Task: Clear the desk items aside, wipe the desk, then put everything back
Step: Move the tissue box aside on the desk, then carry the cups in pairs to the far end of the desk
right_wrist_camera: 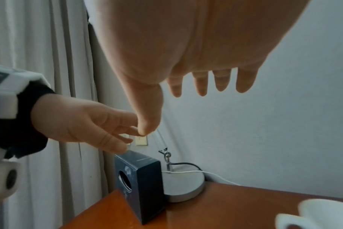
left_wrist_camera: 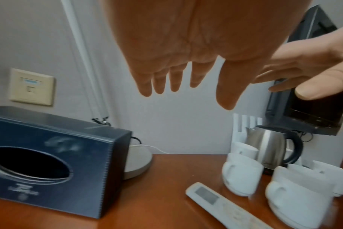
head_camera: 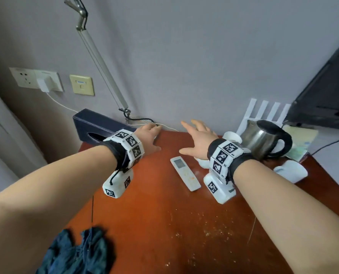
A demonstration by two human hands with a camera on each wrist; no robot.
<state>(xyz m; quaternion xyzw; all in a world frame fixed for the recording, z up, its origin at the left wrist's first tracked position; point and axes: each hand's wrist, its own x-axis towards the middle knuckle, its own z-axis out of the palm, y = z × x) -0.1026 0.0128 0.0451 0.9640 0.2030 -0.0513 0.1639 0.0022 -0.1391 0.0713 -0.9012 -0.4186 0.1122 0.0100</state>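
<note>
tissue box (head_camera: 94, 125) back-L; kettle (head_camera: 263, 140) back-R; remote (head_camera: 185, 173) ctr; cloth (head_camera: 79, 254) front-L

1. Your head camera looks down and forward at the desk (head_camera: 164, 224) from above, toward the wall.
2. Your left wrist camera sits low under the palm, close to the tissue box (left_wrist_camera: 55, 162), facing the wall.
3. Your right wrist camera looks left across the desk; both wrist views share the tissue box and lamp base (right_wrist_camera: 183, 186).
</note>
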